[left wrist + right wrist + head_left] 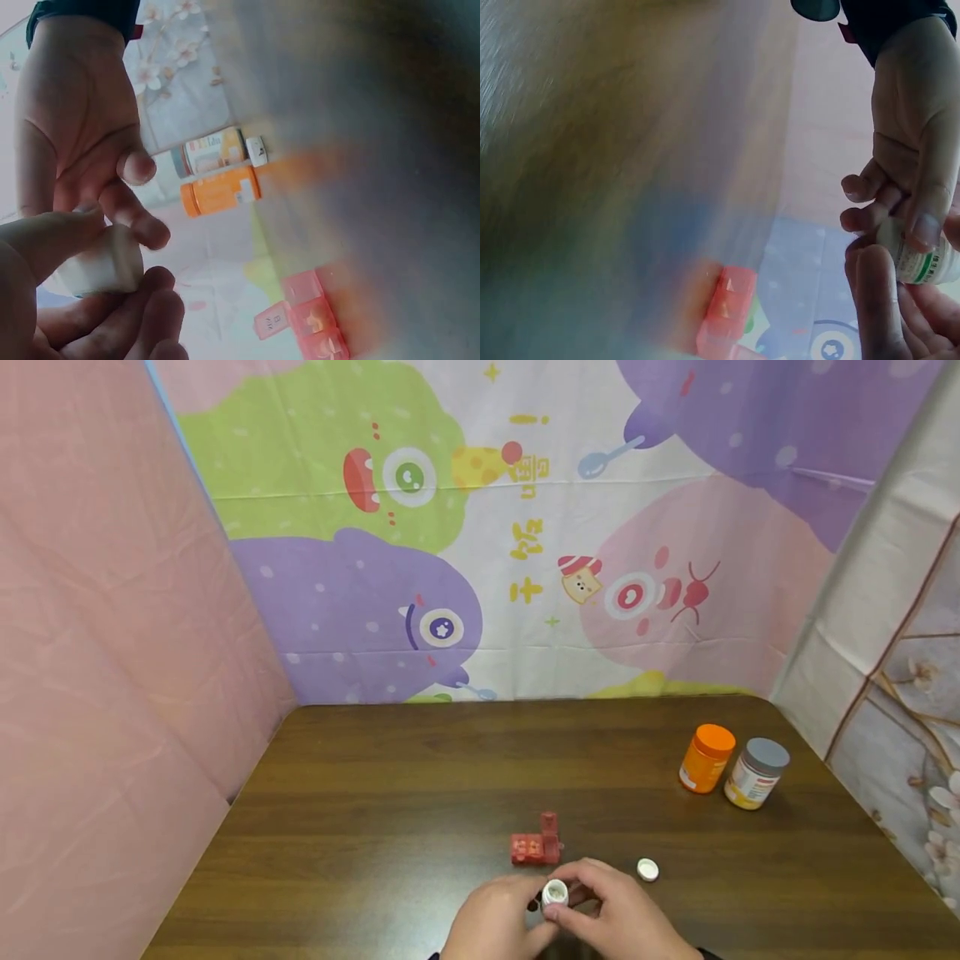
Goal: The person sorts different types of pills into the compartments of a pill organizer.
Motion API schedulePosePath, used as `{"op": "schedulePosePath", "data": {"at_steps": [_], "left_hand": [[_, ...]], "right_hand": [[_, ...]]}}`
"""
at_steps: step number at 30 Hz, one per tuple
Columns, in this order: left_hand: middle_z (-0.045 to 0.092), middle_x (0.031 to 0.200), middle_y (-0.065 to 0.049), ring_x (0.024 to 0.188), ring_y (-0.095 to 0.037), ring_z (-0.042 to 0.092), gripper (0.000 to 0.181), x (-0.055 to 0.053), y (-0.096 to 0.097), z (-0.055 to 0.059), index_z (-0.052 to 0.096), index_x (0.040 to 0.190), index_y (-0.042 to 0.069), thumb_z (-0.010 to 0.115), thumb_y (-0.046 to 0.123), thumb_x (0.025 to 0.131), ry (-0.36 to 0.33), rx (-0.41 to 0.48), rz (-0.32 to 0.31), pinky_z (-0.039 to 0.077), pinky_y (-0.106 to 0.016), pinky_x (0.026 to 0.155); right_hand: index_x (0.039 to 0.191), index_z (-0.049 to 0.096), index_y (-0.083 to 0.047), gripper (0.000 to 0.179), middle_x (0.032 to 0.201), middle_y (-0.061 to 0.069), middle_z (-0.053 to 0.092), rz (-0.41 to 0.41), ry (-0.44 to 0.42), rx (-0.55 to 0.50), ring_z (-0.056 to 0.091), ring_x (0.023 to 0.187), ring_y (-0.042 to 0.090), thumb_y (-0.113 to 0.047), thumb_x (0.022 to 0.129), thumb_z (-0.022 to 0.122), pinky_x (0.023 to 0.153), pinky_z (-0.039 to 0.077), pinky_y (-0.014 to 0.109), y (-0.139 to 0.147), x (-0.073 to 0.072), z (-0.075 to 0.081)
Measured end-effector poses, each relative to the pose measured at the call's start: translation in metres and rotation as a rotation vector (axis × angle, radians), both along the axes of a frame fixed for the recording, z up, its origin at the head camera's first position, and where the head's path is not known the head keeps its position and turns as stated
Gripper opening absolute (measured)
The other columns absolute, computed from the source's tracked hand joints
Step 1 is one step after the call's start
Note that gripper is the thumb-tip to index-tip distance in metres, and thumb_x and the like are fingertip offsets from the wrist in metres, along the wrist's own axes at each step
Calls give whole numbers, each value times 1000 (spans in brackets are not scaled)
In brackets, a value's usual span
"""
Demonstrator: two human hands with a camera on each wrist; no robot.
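A small white pill bottle [555, 893], its mouth uncovered, tilts between both hands low in the head view. Pale contents show inside the mouth. My left hand [491, 918] grips it from the left; a thumb crosses its green-striped label in the right wrist view. From the other side my right hand [618, 914] pinches it with thumb and fingers. Just beyond the hands lies a red translucent pill organizer [527, 849] with one lid standing up. A white cap [648, 869] lies on the table to the right.
Two jars, an orange one [707, 760] and a white one with a grey lid [756, 774], stand at the table's right. The brown wooden table [360, 810] ends at a cartoon-printed curtain [525, 635]. Pink cloth [112, 652] hangs on the left.
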State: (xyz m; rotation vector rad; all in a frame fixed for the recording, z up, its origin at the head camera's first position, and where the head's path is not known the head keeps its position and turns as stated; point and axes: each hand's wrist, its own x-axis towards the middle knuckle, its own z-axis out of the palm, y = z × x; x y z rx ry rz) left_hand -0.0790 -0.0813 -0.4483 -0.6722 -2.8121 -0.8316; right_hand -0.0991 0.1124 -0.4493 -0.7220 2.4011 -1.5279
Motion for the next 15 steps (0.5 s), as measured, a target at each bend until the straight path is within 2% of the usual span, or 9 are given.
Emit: {"op": "schedulePosePath", "data": {"at_steps": [3, 6, 8, 12, 15], "left_hand": [[67, 84, 14, 73, 2, 56, 27, 0, 0, 1, 74, 107, 21, 79, 34, 84, 10, 7, 15, 47, -22, 63], [64, 83, 15, 71, 3, 52, 28, 0, 0, 3, 73, 108, 21, 78, 36, 85, -29, 19, 31, 44, -21, 60], [63, 85, 16, 71, 3, 52, 34, -1, -1, 3, 71, 113, 22, 76, 41, 86, -74, 25, 41, 44, -22, 58], [66, 94, 12, 78, -4, 59, 53, -1, -8, 4, 67, 124, 21, 66, 60, 88, -144, -10, 83, 48, -30, 61], [69, 107, 5, 93, -15, 65, 68, -1, -16, 3, 65, 128, 16, 54, 71, 88, -113, -83, 116, 54, -40, 74]], "right_hand": [[112, 67, -15, 28, 106, 2, 63, -6, 60, -80, 63, 90, 5, -29, 90, 74, 65, 55, 27, -2, 1, -4], [115, 66, -15, 27, 109, 2, 62, -9, 141, -115, 61, 90, 6, -23, 90, 75, 63, 55, 26, -4, 1, -7], [116, 65, -16, 27, 110, 3, 62, -24, 157, -108, 60, 89, 7, -22, 91, 74, 62, 54, 26, -3, -1, -5], [117, 65, -16, 29, 108, 0, 64, -111, 153, -3, 59, 83, 8, -22, 91, 74, 65, 52, 25, 2, -11, -2], [116, 67, -16, 29, 106, -5, 64, -181, 183, 140, 56, 79, 6, -20, 89, 76, 66, 50, 23, 9, -24, -3]]}}
